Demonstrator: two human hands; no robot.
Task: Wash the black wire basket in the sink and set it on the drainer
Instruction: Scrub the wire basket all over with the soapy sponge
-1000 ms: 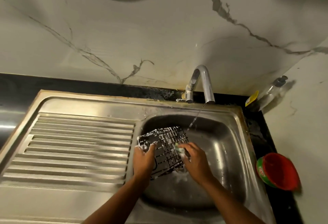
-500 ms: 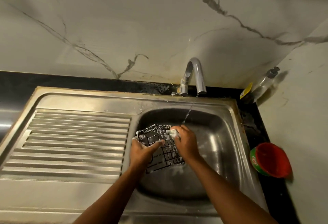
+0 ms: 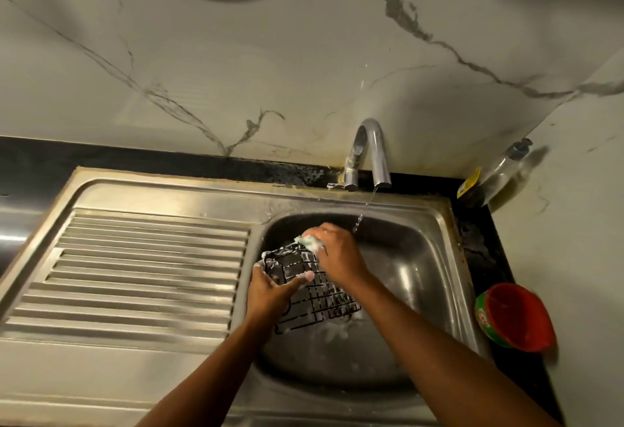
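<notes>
The black wire basket (image 3: pixel 315 295), streaked with white foam, is held tilted over the left part of the steel sink bowl (image 3: pixel 422 278). My left hand (image 3: pixel 270 293) grips its left side, thumb laid across the wires. My right hand (image 3: pixel 337 252) holds a soapy green-and-white sponge (image 3: pixel 309 242) pressed on the basket's far upper edge. The ribbed drainer (image 3: pixel 145 271) lies to the left of the bowl.
A chrome tap (image 3: pixel 371 156) behind the bowl runs a thin stream of water into the sink, just right of my right hand. A clear soap pump bottle (image 3: pixel 499 169) stands in the back right corner. A red and green tub (image 3: pixel 516 316) sits on the dark counter at the right.
My right hand with the sponge has slid from the basket's middle up to its far edge. The left hand keeps its hold on the basket.
</notes>
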